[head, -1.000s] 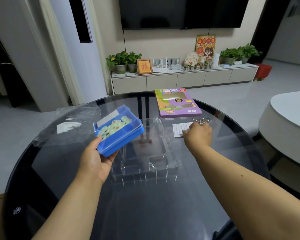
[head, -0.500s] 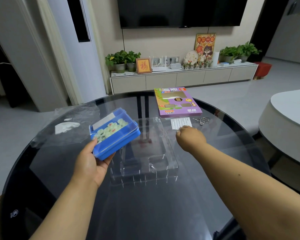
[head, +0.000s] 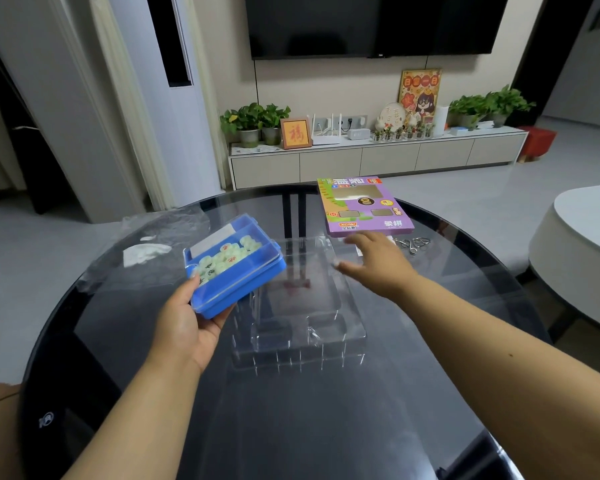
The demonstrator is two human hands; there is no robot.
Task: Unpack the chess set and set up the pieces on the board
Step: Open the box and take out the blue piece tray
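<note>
My left hand (head: pixel 184 323) grips a blue plastic case (head: pixel 238 275) by its near corner and holds it tilted above the table. Under its clear lid lie several pale green round chess pieces (head: pixel 222 258) and a white folded sheet. My right hand (head: pixel 374 261) hovers with fingers spread over the far side of a clear plastic packaging tray (head: pixel 302 323), holding nothing. The purple chess set box (head: pixel 364 209) lies flat just beyond that hand.
The round dark glass table (head: pixel 291 427) also carries crumpled clear wrap (head: pixel 146 251) at the left, metal scissors (head: pixel 413 244) right of my right hand, and a white slip partly hidden by it. A white round table (head: pixel 586 244) stands at the right.
My right hand left the scissors, drew back left, and opened from a fist to spread fingers. The blue case in my left hand dipped slightly toward the left.
</note>
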